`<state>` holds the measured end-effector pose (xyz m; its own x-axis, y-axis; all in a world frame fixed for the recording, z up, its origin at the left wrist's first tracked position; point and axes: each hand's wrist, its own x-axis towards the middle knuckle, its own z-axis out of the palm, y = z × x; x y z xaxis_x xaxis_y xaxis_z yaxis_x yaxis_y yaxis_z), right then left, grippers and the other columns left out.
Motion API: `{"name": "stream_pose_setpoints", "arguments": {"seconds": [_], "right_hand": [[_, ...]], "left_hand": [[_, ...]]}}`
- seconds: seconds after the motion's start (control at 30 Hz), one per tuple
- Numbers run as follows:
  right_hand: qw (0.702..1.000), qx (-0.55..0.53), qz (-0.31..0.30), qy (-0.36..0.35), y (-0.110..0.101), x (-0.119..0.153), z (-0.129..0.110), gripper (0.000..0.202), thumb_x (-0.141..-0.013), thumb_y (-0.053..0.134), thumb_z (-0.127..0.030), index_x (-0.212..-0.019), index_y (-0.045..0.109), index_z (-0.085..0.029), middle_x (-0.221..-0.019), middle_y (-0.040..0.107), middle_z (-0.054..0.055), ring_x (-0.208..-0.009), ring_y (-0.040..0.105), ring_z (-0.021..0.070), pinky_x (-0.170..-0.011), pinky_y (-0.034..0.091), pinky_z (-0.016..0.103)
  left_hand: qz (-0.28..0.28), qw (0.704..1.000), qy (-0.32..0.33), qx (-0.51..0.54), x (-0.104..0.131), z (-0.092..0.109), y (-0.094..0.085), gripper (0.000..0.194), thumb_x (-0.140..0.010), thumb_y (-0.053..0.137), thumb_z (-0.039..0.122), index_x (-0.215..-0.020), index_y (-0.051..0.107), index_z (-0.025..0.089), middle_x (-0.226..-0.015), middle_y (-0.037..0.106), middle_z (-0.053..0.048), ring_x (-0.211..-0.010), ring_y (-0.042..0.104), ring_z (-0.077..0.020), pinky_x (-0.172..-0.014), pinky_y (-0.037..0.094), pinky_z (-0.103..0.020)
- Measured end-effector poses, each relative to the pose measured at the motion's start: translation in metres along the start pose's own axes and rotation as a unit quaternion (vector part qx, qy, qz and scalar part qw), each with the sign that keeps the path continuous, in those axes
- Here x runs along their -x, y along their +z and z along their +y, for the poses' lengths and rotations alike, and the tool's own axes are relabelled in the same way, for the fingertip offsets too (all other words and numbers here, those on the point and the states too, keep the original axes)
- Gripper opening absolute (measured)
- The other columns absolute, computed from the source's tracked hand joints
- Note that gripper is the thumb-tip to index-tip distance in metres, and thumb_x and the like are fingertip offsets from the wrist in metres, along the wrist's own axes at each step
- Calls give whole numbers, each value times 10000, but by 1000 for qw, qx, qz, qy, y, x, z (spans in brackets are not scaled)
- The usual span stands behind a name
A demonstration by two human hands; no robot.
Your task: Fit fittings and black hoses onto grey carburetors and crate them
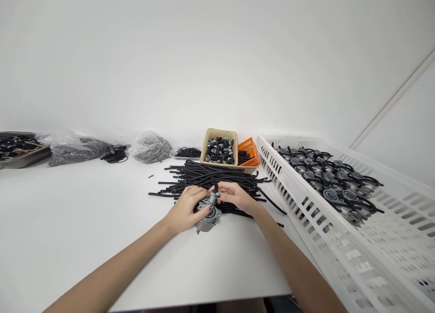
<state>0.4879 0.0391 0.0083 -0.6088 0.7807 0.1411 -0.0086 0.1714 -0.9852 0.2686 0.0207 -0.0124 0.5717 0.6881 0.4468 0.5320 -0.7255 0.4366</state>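
A grey metal carburetor point(205, 223) is at the middle of the white table, just in front of a heap of black rubber hoses point(190, 173). My left hand point(190, 208) is closed round it, the thumb across its top. On the carburetor's far side, a short black rubber piece point(215, 188) stands up at its top. My right hand point(234, 197) pinches at this spot, fingertips against the black piece. The right fingers partly cover where it meets the metal.
A white slotted crate point(288, 181) at the right holds several carburetors point(329, 179). Along the wall stand a cream bin point(220, 132) of small parts, an orange basket point(249, 147), a tray of black rings point(187, 152), plastic bags point(149, 147) and a metal tray point(27, 160).
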Motion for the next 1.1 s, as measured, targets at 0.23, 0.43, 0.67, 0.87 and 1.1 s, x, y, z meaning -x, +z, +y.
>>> {"name": "stream_pose_setpoints", "arguments": {"seconds": [0.23, 0.43, 0.67, 0.87, 1.1], "right_hand": [[1000, -7, -6, -10, -1, -1, 3, 406, -793, 741, -515, -993, 717, -162, -846, 602, 21, -753, 524, 135, -751, 444, 293], [1000, -25, -8, -2, -2, -2, 5, 453, -754, 778, -527, -1012, 711, -161, -824, 602, 12, -750, 531, 132, -760, 444, 295], [1000, -5, 12, 20, -1, -5, 9, 483, -712, 802, -548, -922, 629, -149, -775, 583, -6, -727, 531, 129, -735, 427, 288], [999, 3, 29, 25, 1, -7, 12, 486, -694, 810, -554, -805, 525, -176, -716, 533, -39, -671, 482, 108, -667, 385, 264], [999, 3, 32, 14, 3, -7, 9, 482, -712, 792, -567, -807, 519, -181, -711, 529, -42, -665, 480, 109, -658, 374, 265]], "left_hand": [[-3, 1000, -4, -9, 1, -2, 2, 315, -927, 468, 348, -1130, 643, 182, -1145, 687, -118, -1085, 596, -284, -991, 382, -446], [-5, 1000, -7, -3, 0, -1, 1, 305, -927, 467, 351, -1109, 642, 180, -1168, 684, -114, -1088, 596, -281, -998, 367, -438], [-8, 1000, -3, 8, -1, 1, -1, 267, -932, 462, 355, -1037, 624, 171, -1073, 682, -89, -1019, 596, -257, -969, 377, -420], [-6, 1000, -2, 7, -1, 2, -1, 263, -931, 464, 349, -1052, 618, 174, -1075, 680, -82, -1019, 594, -251, -971, 377, -416], [-5, 1000, 0, 10, -1, 1, 0, 264, -927, 467, 349, -1057, 618, 176, -1079, 682, -87, -1021, 593, -251, -977, 365, -415]]}}
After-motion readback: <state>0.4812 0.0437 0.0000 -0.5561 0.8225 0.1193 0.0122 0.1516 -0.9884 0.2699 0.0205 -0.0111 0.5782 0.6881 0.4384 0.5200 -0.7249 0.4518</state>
